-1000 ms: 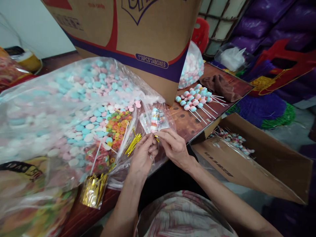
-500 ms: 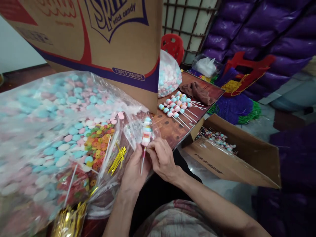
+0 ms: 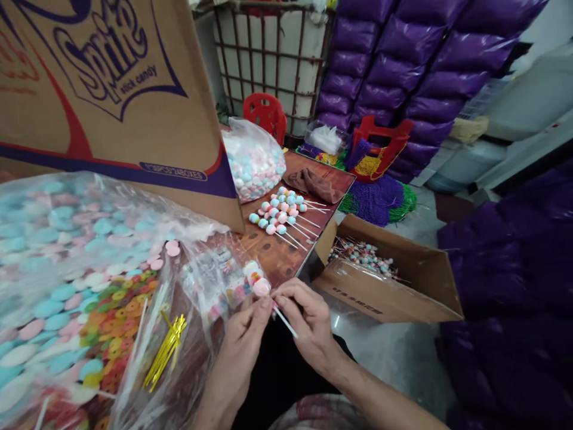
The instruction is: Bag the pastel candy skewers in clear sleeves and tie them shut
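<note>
A candy stick with pink, white and coloured candies stacked on it, seemingly in a clear wrapper, tilts up and left between my hands. My left hand pinches it just below the lowest candy. Thumb and fingers of my right hand close on the same spot from the other side, and the white stick crosses in front of them. Whatever small piece lies between the fingertips is hidden. To the left, a bunch of gold twist ties rests on clear plastic.
Pastel candies and ring-shaped gummies cover the left side. A large carton stands behind them. Sticks with candies lie on the table near a filled bag. An open box holds finished-looking sticks at right.
The view has swung right. The candy stick has tipped from nearly upright to leaning left, its lower end now pointing right across my right hand. Both hands keep their fingers at its neck.
</note>
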Action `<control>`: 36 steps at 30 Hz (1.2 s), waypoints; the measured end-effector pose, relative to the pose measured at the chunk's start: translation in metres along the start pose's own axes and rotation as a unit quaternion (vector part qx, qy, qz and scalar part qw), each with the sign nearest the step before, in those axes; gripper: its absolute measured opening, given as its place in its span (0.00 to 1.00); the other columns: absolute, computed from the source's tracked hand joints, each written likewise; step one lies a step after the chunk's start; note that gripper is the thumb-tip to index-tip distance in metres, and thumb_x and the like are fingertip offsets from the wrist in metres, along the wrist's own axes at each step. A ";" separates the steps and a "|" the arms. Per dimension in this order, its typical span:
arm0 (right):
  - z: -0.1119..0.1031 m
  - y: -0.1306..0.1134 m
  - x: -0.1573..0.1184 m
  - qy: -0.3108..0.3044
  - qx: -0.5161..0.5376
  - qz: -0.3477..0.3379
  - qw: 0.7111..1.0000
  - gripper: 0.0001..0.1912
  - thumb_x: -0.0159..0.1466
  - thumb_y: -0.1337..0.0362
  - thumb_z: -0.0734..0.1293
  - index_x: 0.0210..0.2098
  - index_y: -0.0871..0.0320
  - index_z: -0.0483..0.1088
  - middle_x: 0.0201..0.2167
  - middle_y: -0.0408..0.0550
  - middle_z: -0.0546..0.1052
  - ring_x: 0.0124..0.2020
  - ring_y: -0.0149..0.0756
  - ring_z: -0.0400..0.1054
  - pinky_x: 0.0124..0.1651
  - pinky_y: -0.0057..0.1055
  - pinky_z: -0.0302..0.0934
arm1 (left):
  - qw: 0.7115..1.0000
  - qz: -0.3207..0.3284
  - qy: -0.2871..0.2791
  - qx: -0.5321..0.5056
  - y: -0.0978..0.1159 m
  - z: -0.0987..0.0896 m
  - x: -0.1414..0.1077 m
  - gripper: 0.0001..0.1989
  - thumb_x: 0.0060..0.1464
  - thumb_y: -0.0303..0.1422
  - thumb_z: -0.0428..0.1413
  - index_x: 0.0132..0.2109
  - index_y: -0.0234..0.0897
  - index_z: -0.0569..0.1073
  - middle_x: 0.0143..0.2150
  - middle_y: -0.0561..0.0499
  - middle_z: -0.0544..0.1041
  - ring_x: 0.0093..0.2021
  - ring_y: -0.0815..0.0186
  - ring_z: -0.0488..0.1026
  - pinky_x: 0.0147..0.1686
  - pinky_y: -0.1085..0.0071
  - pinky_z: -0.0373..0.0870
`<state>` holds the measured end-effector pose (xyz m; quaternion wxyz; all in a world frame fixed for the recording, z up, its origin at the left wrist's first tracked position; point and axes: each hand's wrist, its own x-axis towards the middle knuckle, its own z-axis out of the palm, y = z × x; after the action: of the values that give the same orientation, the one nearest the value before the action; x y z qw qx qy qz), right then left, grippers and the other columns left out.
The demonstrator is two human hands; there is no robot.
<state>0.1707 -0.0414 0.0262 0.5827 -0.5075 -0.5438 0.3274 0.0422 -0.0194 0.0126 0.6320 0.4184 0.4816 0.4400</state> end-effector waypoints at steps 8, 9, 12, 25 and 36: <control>-0.035 0.027 -0.020 0.000 0.243 0.243 0.939 0.20 0.67 0.48 0.65 0.31 0.59 0.77 0.24 0.46 0.72 0.23 0.30 0.58 0.27 0.29 0.52 | 0.996 0.043 -0.011 0.081 -0.012 0.054 0.020 0.12 0.57 0.41 0.60 0.32 0.38 0.82 0.27 0.51 0.76 0.31 0.66 0.72 0.35 0.70 0.68; -0.039 0.031 -0.022 0.000 0.289 0.264 0.920 0.21 0.66 0.47 0.66 0.32 0.59 0.77 0.22 0.45 0.70 0.21 0.29 0.56 0.26 0.28 0.50 | 0.992 0.059 -0.025 0.108 -0.012 0.057 0.023 0.13 0.57 0.40 0.59 0.30 0.38 0.81 0.26 0.51 0.76 0.31 0.65 0.72 0.35 0.70 0.68; -0.050 0.043 -0.027 -0.009 0.357 0.310 0.881 0.18 0.63 0.49 0.70 0.36 0.59 0.77 0.17 0.37 0.61 0.18 0.24 0.45 0.25 0.27 0.48 | 0.972 0.110 -0.076 0.191 -0.011 0.061 0.033 0.14 0.59 0.37 0.57 0.26 0.40 0.79 0.27 0.50 0.77 0.33 0.63 0.72 0.40 0.67 0.67; -0.081 0.055 0.037 0.070 0.160 0.213 0.961 0.13 0.64 0.54 0.68 0.42 0.56 0.75 0.29 0.44 0.74 0.23 0.29 0.58 0.27 0.29 0.53 | 0.736 0.130 0.079 0.659 0.005 -0.019 0.055 0.21 0.61 0.27 0.51 0.60 0.35 0.70 0.45 0.39 0.74 0.46 0.52 0.72 0.45 0.58 0.68; 0.052 0.056 0.029 -0.147 -0.469 -0.053 0.869 0.07 0.66 0.59 0.68 0.40 0.57 0.73 0.40 0.52 0.75 0.42 0.44 0.65 0.43 0.37 0.54 | 0.697 0.124 0.183 0.682 0.006 -0.076 0.047 0.19 0.59 0.25 0.47 0.54 0.36 0.75 0.39 0.43 0.76 0.40 0.55 0.74 0.42 0.63 0.68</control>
<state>0.1359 0.0125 -0.0238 0.2056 -0.6376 -0.7388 0.0736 -0.0255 0.0356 -0.0073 0.0124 0.7018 0.6996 0.1338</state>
